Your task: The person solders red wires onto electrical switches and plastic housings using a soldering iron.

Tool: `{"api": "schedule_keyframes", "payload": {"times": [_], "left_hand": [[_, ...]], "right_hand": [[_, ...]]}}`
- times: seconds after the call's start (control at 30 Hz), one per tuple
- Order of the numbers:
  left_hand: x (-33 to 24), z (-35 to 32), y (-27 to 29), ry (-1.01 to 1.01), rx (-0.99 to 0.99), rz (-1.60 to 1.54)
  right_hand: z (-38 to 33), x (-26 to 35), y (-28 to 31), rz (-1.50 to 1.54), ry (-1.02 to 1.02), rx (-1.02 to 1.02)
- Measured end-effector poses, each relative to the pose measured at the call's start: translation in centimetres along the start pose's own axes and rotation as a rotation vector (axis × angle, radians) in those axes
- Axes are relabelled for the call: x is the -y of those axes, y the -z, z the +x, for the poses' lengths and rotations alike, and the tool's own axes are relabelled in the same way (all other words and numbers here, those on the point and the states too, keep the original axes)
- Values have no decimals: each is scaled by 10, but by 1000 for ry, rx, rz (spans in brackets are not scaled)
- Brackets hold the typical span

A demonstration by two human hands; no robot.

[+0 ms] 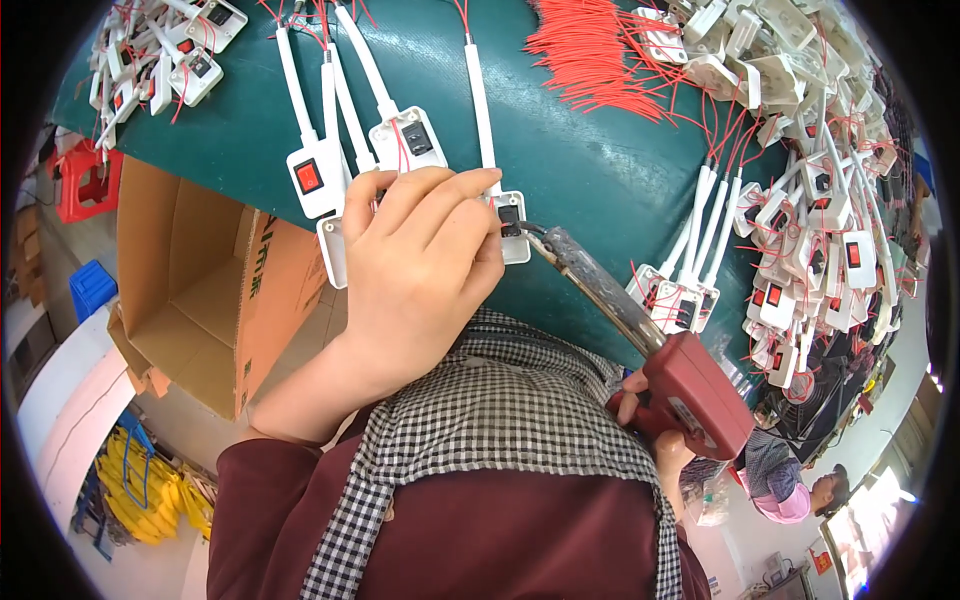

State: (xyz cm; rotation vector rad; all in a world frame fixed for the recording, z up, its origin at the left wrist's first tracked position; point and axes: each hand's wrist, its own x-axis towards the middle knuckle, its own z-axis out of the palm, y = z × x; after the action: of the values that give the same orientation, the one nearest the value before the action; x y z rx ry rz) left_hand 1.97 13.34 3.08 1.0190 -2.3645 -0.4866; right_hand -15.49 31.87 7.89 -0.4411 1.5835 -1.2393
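My left hand (420,265) is over the table's near edge, its fingers bent and closed at the left side of a white switch housing (516,244). What the fingertips pinch is hidden. A white cable (479,105) runs up from that housing, and a black switch sits in it. My right hand (672,450) grips a dark red soldering gun (700,395) by its handle; the metal tip reaches the black switch, close to my left fingertips. Left of this lie more housings on white cables, one with a red rocker switch (308,176), another with a black switch (416,138).
Red wires (590,55) lie in a bundle at the back of the green table (600,160). Several wired housings (680,300) are at the right, beside a large heap of switch housings (820,250). An open cardboard box (190,270) stands left. Another person (785,495) is at the far right.
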Motion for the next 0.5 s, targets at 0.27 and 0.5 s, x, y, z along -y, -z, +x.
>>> {"api": "schedule_keyframes", "payload": {"times": [0.27, 0.5], "left_hand": [[0, -1, 0, 11, 10, 3], [0, -1, 2, 7, 18, -1]], "right_hand": [[3, 0, -3, 27, 12, 13], [3, -7, 1, 43, -6, 27]]}}
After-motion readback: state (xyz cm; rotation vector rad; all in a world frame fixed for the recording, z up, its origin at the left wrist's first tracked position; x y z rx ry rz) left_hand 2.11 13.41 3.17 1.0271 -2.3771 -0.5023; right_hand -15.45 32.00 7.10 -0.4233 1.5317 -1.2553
